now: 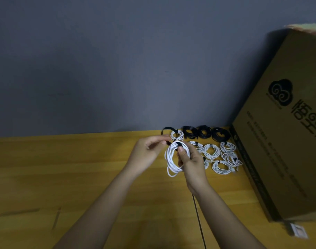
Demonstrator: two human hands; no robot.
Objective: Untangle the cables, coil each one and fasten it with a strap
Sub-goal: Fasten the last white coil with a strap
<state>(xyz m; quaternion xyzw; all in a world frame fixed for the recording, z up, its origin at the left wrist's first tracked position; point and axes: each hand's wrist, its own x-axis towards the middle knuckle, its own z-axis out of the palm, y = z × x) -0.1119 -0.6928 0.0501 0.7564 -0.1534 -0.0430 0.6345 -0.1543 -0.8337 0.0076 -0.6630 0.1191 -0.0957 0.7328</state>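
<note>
A coiled white cable point(169, 159) hangs above the wooden table point(81, 168). My right hand point(191, 161) grips the coil, its thumb pressing a black strap point(178, 145) wrapped over the top of the coil. My left hand point(148, 151) pinches the strap's free end just left of the coil. The strap's long tail point(167, 129) loops up and back behind my left hand's fingers.
Several strapped white coils point(212, 151) lie to the right of my hands, with black coils point(204, 132) in a row behind them by the grey wall. A large cardboard box point(283, 141) stands at the right. A dark seam point(198, 218) runs across the table.
</note>
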